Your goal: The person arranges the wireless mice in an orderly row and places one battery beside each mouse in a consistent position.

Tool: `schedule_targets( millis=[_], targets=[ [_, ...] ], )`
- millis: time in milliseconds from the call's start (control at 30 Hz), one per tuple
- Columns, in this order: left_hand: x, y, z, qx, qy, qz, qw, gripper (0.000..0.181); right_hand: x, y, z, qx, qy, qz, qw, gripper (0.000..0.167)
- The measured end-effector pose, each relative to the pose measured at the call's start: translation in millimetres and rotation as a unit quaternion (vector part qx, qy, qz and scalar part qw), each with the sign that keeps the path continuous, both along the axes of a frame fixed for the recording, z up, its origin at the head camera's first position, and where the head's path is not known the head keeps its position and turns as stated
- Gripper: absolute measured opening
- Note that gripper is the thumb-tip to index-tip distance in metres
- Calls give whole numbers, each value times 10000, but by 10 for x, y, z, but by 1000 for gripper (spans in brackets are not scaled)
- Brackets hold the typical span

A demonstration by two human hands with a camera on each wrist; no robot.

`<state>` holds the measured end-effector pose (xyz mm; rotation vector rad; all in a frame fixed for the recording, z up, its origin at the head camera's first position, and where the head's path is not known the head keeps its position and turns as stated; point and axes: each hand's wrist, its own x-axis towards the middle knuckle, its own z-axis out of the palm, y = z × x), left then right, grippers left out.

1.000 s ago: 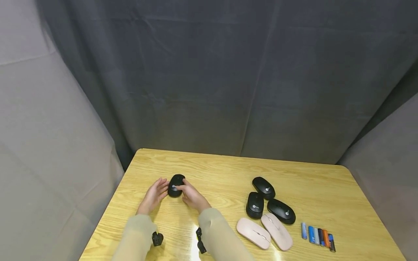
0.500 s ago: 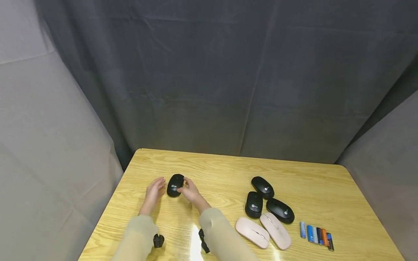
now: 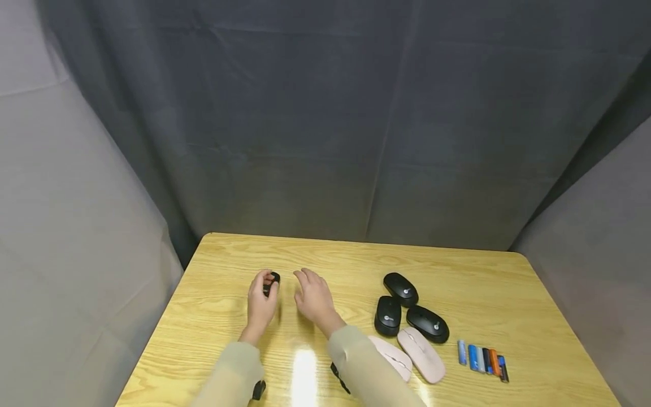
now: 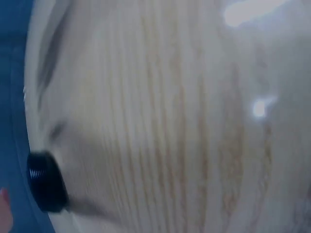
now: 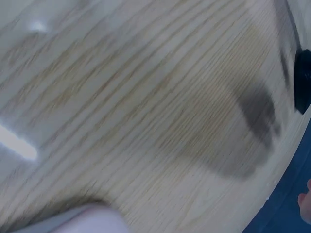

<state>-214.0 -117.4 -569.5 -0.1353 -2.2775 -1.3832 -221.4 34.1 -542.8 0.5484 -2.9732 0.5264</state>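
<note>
A black computer mouse (image 3: pixel 272 284) is on the left part of the wooden table in the head view. My left hand (image 3: pixel 261 305) grips it, fingers on its far left side and thumb toward its right, covering much of it. To the right of that mouse hovers my right hand (image 3: pixel 315 299), fingers loosely extended and holding nothing. In the left wrist view a dark rounded object (image 4: pixel 46 182), apparently the mouse, shows at the lower left near a fingertip. The right wrist view shows a dark shape (image 5: pixel 303 81) at its right edge and bits of fingers (image 5: pixel 306 206) below.
Several more mice lie right of centre: black mice (image 3: pixel 401 289) behind and pink mice (image 3: pixel 421 354) in front, close together. Farther right stands a row of batteries (image 3: pixel 481 359). The wooden table (image 3: pixel 325 254) ends at a grey curtain (image 3: pixel 305 141).
My right hand has let go of the mouse's right side and drawn away to the right. My left hand has moved onto the mouse and now grips it. The view has shifted slightly.
</note>
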Motion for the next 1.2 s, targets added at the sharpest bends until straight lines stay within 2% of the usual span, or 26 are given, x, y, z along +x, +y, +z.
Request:
schedule_targets(
  millis=[67, 133, 233, 400, 567, 700, 833, 967, 1100, 1200],
  targets=[
    [2, 80, -6, -989, 81, -154, 9949, 37, -10, 111, -2, 341, 52, -15, 9994, 51],
    [1, 164, -15, -1852, 39, -200, 9825, 44, -16, 235, -10, 577, 11, -97, 9983, 54],
    [-15, 299, -22, -2688, -139, -287, 9627, 52, -19, 422, -28, 748, -139, -303, 9966, 57],
    [-66, 543, -13, -3466, -408, -572, 9354, 56, -14, 708, -38, 709, -226, -771, 9942, 56],
    [-82, 814, 1, -4108, -481, -983, 9051, 59, 53, 965, -43, 700, -228, -1139, 9908, 57],
    [-76, 1020, 28, -4332, -559, -1280, 8904, 61, 132, 1114, -46, 689, -211, -1318, 9887, 57],
    [-63, 1198, 38, -4415, -672, -1374, 8841, 61, 213, 1220, -57, 499, -206, -1493, 9873, 55],
    [-24, 1375, 52, -4333, -795, -1455, 8859, 60, 305, 1319, -90, 226, -19, -1765, 9840, 55],
    [44, 1546, 50, -4164, -977, -1574, 8901, 60, 397, 1412, -125, -124, 125, -2013, 9794, 56],
    [85, 1658, 36, -3736, -1366, -1717, 9013, 62, 442, 1468, -141, -481, -1, -2211, 9741, 57]
  ],
)
